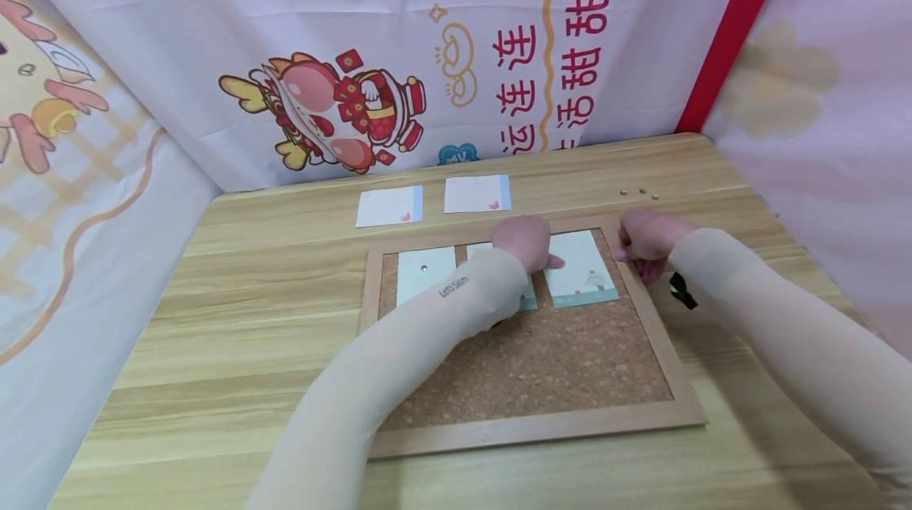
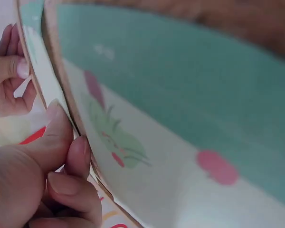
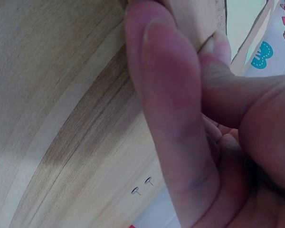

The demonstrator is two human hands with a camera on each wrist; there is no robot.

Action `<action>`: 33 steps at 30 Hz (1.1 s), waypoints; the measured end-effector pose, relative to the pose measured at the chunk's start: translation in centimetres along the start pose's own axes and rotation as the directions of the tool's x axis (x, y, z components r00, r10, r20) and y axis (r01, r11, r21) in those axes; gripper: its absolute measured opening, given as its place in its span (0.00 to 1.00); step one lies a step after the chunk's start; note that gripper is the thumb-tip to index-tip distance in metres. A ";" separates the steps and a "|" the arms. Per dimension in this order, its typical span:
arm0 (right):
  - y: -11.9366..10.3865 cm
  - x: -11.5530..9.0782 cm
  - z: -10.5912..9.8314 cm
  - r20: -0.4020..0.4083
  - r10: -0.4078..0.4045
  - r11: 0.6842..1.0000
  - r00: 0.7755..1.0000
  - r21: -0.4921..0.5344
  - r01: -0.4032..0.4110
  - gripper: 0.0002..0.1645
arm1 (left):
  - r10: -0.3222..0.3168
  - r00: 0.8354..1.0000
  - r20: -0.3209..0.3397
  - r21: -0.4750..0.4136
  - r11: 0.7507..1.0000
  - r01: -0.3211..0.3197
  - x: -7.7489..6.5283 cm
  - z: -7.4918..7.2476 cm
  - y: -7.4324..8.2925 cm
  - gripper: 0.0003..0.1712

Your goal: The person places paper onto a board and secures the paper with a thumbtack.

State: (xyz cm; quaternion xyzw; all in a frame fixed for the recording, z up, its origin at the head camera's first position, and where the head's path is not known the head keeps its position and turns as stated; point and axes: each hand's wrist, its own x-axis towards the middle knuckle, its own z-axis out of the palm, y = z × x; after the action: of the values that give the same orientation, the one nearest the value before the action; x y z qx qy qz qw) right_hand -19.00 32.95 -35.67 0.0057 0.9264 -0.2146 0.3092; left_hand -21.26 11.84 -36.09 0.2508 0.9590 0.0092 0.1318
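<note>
A wood-framed cork board [image 1: 570,367] lies on the table with three paper note cards in a row along its upper part. My left hand [image 1: 523,242] reaches over the middle card [image 1: 529,300], covering much of it. Its thumb lies on the left edge of the right card [image 1: 580,268], and the index fingertip meets the thumb there in the left wrist view, the other fingers curled. At the board's right side my right hand [image 1: 650,241] grips the wooden frame [image 3: 197,19], thumb on top and fingers at the outer edge. A pushpin [image 1: 423,268] stands in the left card [image 1: 420,284].
Behind the board, two more note cards, one at left [image 1: 388,207] and one at right [image 1: 476,194], lie on the wooden table [image 1: 235,320]. Several loose pushpins [image 1: 643,192] sit at the back right. Printed cloth [image 1: 399,11] hangs around the table's back and sides.
</note>
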 end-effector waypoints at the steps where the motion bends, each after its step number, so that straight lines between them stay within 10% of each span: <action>1: 0.0 0.0 0.0 0.000 -0.001 1.000 1.000 -0.003 0.001 0.13 | 0.014 1.000 -0.013 0.015 1.000 -0.014 0.0 0.0 0.1 0.22; 9: -0.1 0.3 -0.3 -0.001 -0.011 1.000 1.000 -0.002 0.011 0.13 | 0.212 0.972 -0.101 0.111 0.973 -0.201 -0.2 0.2 0.3 0.10; 16: -0.5 0.1 -0.6 -0.003 -0.013 1.000 1.000 0.001 0.013 0.12 | 0.398 0.916 0.044 0.143 0.905 -0.400 -1.1 0.2 -1.1 0.23; 27: 1.6 0.5 -1.3 -0.002 -0.082 0.996 0.997 0.029 0.082 0.16 | 0.387 0.904 0.183 0.015 0.918 -0.396 -1.7 0.8 -2.0 0.45; 33: 3.2 1.4 -3.4 -0.240 -0.175 0.984 0.955 -0.010 0.178 0.12 | 0.407 0.883 0.235 -0.041 0.911 -0.409 -2.1 0.8 -2.0 0.38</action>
State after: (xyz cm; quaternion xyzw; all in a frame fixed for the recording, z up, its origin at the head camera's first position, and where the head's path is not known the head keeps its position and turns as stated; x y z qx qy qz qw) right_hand -21.63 37.10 -35.29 -0.0491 0.9526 -0.2445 0.1745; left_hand -20.21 9.02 -36.49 0.4468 0.8618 0.0020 0.2400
